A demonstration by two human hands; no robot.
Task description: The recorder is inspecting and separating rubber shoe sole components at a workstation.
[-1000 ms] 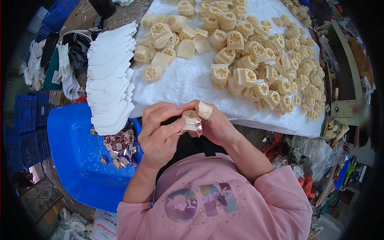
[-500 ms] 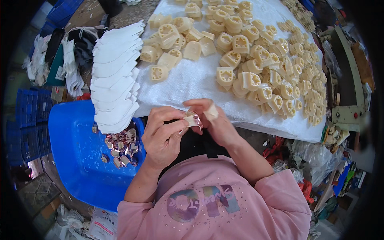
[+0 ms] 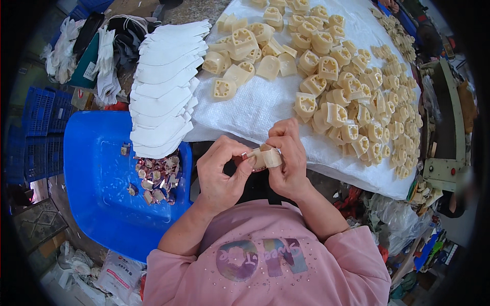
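Note:
In front of my chest, both hands hold one small piece with a cream face and shiny pink metallic edges point(image 3: 259, 160). My left hand point(image 3: 222, 171) pinches its left end between thumb and fingers. My right hand point(image 3: 290, 158) is closed on the other end, with a beige band round its thumb. The fingers hide much of the piece. To the left, a blue plastic tub point(image 3: 97, 204) holds several similar shiny pink-and-cream pieces point(image 3: 157, 178). Ahead of my hands lie many cream D-shaped plastic blocks with hollowed faces point(image 3: 352, 86).
Overlapping white cut sheets point(image 3: 163, 92) hang over the tub's far edge. The blocks rest on a white woven cloth point(image 3: 245, 112). A pale green metal frame point(image 3: 443, 127) stands at right, near clear plastic bags point(image 3: 403, 217). Blue crates point(image 3: 38, 112) and white gloves point(image 3: 61, 56) are at left.
My right hand has turned and closed onto the piece, where its fingers were looser before. The view has shifted slightly, and the piece sits a little further right in it.

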